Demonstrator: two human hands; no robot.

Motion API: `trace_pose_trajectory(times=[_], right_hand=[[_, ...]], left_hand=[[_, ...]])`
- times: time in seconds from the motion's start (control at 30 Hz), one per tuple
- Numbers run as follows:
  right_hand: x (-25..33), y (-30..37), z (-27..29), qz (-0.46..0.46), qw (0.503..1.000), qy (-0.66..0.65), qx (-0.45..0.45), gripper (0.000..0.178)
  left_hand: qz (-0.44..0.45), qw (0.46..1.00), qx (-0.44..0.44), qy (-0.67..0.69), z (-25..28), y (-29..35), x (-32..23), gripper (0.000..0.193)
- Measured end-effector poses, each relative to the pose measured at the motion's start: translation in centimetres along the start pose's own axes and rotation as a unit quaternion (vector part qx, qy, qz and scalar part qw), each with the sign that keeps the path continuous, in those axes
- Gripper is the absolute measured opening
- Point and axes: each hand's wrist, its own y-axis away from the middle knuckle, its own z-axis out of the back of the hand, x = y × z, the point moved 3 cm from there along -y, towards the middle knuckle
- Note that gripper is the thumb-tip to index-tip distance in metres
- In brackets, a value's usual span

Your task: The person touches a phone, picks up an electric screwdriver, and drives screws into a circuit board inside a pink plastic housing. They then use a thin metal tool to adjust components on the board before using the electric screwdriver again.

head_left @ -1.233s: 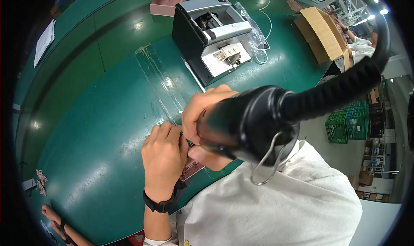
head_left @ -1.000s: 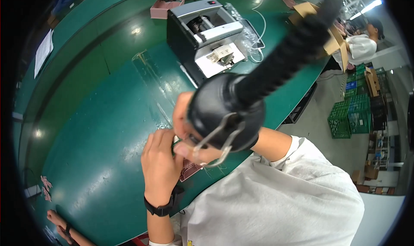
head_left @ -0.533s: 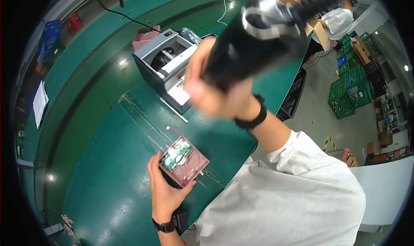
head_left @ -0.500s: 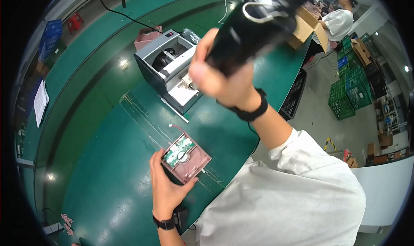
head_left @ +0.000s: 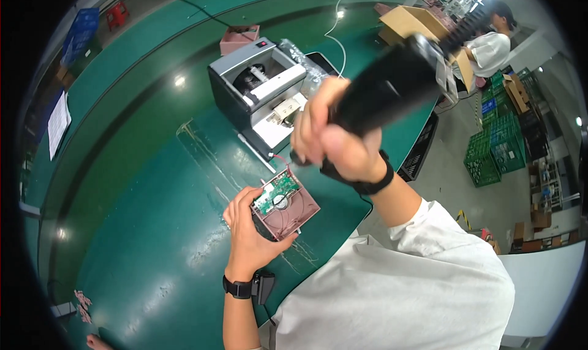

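Note:
My left hand (head_left: 248,243) grips a pink plastic housing (head_left: 303,212) by its sides, thumb on the near edge and fingers on the far left. Inside the open housing are a green circuit board (head_left: 267,198), a round pale part and thin wires. A red wire with a white connector sticks out at the top. My right hand (head_left: 343,144) is wrapped round a black electric screwdriver (head_left: 392,86), blurred by motion and held tilted above the housing. Its dark lower end points down near the housing's upper corner; whether it touches cannot be told.
Behind the housing stands a grey-black screw feeder (head_left: 257,83), with a pale rod (head_left: 256,152) before it. Farther back are a pink bin (head_left: 239,40) and a cardboard box (head_left: 407,22). Another person (head_left: 490,49) sits at the far right, near green crates (head_left: 496,148). Pink scraps (head_left: 82,306) lie at lower left.
My right hand has brought the screwdriver away from the feeder, down toward the housing. My left hand keeps its hold on the housing. The whole view has shifted slightly.

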Motion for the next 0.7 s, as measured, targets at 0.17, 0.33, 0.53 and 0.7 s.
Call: trace_pose_trajectory(times=[0.17,0.33,0.53,0.7], right_hand=[[-1.7,3.3,-4.3,-0.036,0.995,0.036,0.087,0.032],[-2.9,3.6,-5.2,-0.023,0.981,0.118,0.149,0.029],[-3.0,3.2,-5.5,-0.005,0.976,0.152,0.156,0.028],[-3.6,3.6,-5.5,-0.05,0.984,0.073,0.157,0.027]], left_hand=[[-0.024,1.0,-0.012,-0.002,-0.7,0.3,0.9,0.11],[-0.027,1.0,0.0,-0.01,-1.4,0.6,1.8,0.11],[-0.032,0.999,-0.005,-0.008,-1.2,0.3,1.5,0.109],[-0.033,0.999,-0.01,-0.009,-0.8,0.2,0.9,0.109]])
